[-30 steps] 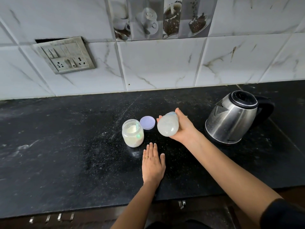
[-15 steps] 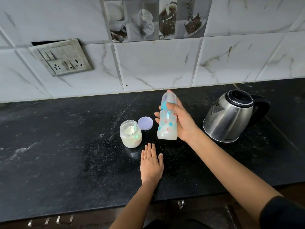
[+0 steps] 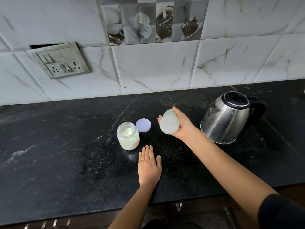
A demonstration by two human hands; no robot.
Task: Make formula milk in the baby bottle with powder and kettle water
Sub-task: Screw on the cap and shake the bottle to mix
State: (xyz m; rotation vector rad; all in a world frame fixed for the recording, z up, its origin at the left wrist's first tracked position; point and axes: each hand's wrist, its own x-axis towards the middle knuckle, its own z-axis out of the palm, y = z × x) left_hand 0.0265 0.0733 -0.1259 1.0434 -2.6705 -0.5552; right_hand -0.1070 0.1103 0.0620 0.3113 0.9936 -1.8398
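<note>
One head-worn view (wide-angle) looks forward and down from above the counter's [image 3: 66,154] near edge, facing the tiled wall [image 3: 156,66] along its far edge.

Soft even light, faint shadows; glare on kettle [image 3: 226,119]; bottle [image 3: 169,123] motion-blurred; wide-angle bending at edges.

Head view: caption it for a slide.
Right hand tips the baby bottle base-first toward the camera beside the open powder jar.
</note>
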